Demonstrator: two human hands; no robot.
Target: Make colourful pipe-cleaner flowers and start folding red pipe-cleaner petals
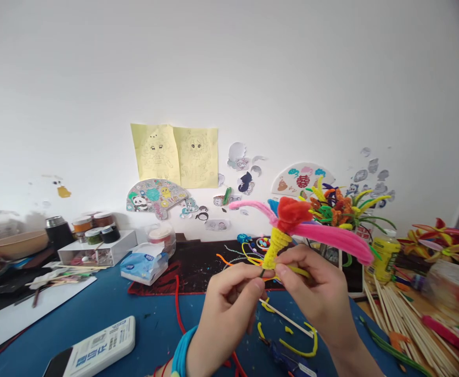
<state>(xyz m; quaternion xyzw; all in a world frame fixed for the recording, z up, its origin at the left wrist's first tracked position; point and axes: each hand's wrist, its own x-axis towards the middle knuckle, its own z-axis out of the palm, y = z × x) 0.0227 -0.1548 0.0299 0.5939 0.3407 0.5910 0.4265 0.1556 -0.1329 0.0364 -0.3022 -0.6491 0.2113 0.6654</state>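
Note:
Both hands are raised in front of me, holding a pipe-cleaner flower point(284, 225). It has a coiled yellow chenille cone point(276, 250), a red-orange fuzzy bloom point(293, 213) and long pink chenille petals point(331, 235). My left hand point(225, 309) pinches the thin lower end of the cone between thumb and fingers. My right hand point(315, 288) grips the cone's base from the other side, with a yellow pipe cleaner point(295, 269) running out past its fingers. Loose yellow pipe-cleaner pieces point(298, 348) lie on the blue mat point(154, 335) below my hands.
A white remote control point(96, 348) lies at front left. A tissue pack point(145, 263) and a white box of paint jars point(98, 248) stand behind it. Wooden skewers point(405, 319) fill the right side, beside a yellow bottle point(384, 256) and pipe-cleaner flowers point(341, 209).

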